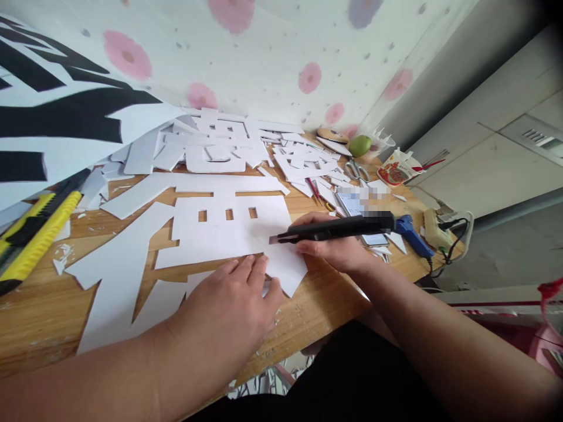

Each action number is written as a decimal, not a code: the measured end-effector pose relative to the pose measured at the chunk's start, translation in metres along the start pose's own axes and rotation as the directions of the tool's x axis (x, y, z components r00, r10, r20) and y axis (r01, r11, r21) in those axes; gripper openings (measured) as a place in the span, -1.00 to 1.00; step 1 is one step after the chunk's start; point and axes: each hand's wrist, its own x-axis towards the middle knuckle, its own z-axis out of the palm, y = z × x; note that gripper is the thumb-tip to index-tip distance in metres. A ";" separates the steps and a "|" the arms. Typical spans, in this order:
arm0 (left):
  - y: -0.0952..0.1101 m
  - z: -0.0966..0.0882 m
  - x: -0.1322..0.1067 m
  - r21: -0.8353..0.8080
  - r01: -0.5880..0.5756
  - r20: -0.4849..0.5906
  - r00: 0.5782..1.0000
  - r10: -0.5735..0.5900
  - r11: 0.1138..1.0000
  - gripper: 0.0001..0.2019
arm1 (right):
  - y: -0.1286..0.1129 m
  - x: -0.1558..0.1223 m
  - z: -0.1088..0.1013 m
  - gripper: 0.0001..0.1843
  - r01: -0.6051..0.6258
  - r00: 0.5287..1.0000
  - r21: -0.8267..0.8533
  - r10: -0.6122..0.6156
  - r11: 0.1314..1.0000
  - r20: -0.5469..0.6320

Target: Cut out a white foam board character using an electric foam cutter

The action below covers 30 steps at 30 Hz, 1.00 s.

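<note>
My right hand is closed round a black utility knife, whose blade tip rests on a large white cut-out character of foam board lying on the wooden table. My left hand lies flat with fingers stretched out, pressing on the lower edge of the same white board near the blade. Three small rectangular holes show in the board above my hands.
More white cut-out characters are piled at the back. A yellow and black tool lies at the left. Scissors, a green fruit, a blue glue gun, a power strip and a phone sit at the right.
</note>
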 end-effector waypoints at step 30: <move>0.001 0.004 -0.002 0.026 0.021 -0.191 0.982 -0.015 0.999 -0.69 | -0.012 0.007 0.040 -0.77 -0.208 0.928 0.405 0.310 0.891 -0.205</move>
